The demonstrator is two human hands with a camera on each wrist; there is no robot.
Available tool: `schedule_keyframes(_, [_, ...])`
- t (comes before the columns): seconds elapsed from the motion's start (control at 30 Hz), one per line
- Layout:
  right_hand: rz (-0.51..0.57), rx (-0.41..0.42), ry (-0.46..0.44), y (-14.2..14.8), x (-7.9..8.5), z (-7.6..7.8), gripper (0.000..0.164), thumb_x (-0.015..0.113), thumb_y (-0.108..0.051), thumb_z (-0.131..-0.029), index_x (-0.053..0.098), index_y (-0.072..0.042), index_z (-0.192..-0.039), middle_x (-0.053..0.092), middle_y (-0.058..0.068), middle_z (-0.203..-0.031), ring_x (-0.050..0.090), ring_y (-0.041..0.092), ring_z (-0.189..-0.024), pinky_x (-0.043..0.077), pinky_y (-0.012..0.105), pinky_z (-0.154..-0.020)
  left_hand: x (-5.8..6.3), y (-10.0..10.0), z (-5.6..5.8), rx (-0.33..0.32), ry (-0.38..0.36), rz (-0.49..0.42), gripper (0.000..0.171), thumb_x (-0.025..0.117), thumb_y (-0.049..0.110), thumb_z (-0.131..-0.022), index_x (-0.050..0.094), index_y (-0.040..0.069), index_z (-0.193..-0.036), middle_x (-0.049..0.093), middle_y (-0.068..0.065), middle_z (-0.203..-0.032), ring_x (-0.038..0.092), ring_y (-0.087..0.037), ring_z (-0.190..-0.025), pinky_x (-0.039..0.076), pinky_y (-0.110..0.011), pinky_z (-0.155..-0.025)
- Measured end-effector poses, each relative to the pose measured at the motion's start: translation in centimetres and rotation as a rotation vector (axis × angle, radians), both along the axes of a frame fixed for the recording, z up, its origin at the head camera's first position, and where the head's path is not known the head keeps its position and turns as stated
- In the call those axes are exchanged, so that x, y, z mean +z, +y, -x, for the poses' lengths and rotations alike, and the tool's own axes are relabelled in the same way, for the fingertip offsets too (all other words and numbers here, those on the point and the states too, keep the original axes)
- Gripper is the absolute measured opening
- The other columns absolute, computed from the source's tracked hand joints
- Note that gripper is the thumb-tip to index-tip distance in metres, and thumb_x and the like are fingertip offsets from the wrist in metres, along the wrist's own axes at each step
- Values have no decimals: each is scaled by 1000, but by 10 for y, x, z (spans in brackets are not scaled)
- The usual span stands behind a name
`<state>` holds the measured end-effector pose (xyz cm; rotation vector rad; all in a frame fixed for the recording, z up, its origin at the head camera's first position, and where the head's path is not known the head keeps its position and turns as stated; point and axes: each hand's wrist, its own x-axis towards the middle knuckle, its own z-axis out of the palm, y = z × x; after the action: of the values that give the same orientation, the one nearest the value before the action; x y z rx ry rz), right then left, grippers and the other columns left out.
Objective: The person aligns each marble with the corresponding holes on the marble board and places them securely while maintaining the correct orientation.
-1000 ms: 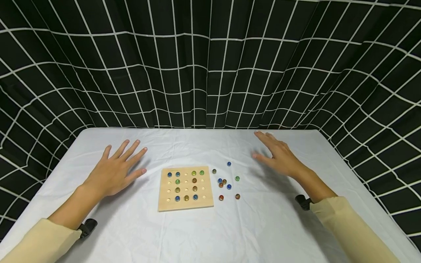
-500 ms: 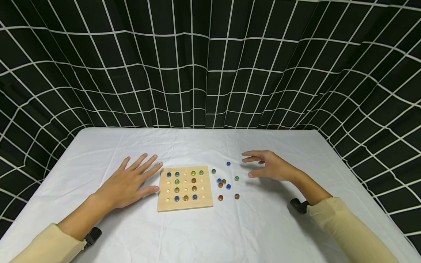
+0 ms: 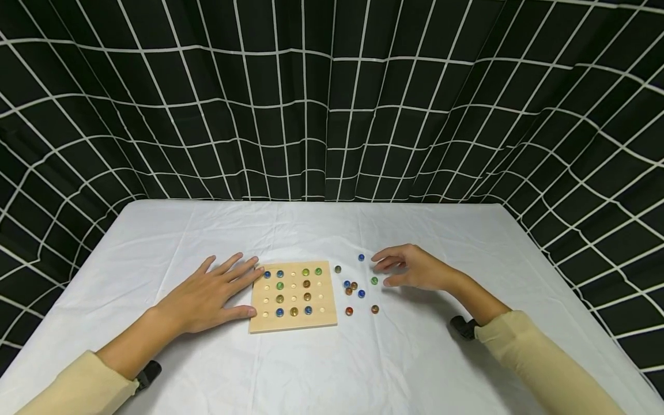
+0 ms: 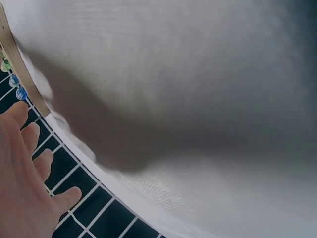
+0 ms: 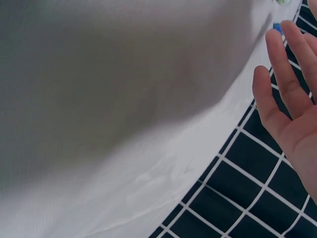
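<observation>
A pale wooden board with rows of round hollows lies left of the table's middle, and several glass marbles sit in some of the hollows. My left hand is spread at the board's left edge, its fingertips over the corner by a blue marble; in the left wrist view its fingers are apart and hold nothing. To the right, my right hand hovers with loosely bent fingers beside a green marble. Its palm shows bare in the right wrist view, the fingers relaxed.
Loose marbles lie between the board and my right hand: a blue one at the back, a red one and a brown one nearer me. A white cloth covers the table; a black gridded curtain hangs behind.
My left hand has moved right and nearer me, up to the board's edge. My right hand has come left and lower toward the loose marbles, its fingers bending more. The marbles stay put.
</observation>
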<state>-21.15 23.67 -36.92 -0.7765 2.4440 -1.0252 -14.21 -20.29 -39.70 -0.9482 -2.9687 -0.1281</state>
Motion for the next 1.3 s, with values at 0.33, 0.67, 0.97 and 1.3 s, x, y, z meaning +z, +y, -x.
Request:
schedule_keyframes(0.33, [-63,55,48,-9,-5,0,48,80,-4,-82,64,0,-127,74,4,-108,66,22,-105,48,50,-94,-2,1,1,6,-16,-7,81,45,73,-92,37,23,-156,37,-3,-159,28,-32,-148,19,-67,-113])
schedule_keyframes(0.67, [-49,67,66,-12,-7,-1,38,73,5,-85,67,-1,-121,75,2,-103,68,20,-100,51,45,-89,1,1,1,-4,-27,11,84,43,75,-92,35,22,-156,37,-3,-158,27,-31,-148,20,-66,-114])
schedule_keyframes(0.97, [-37,67,98,-16,-10,-2,31,70,8,-86,70,-1,-116,74,1,-99,68,17,-95,53,43,-90,0,0,2,-16,-13,20,85,42,75,-92,35,21,-157,36,-3,-159,27,-31,-148,20,-66,-113])
schedule_keyframes(1.3, [-66,61,190,-20,-12,-3,28,70,9,-85,72,-3,-110,73,-3,-93,68,14,-90,55,37,-85,1,1,4,-24,-9,33,85,42,75,-92,34,21,-157,37,-2,-158,29,-31,-147,19,-68,-113])
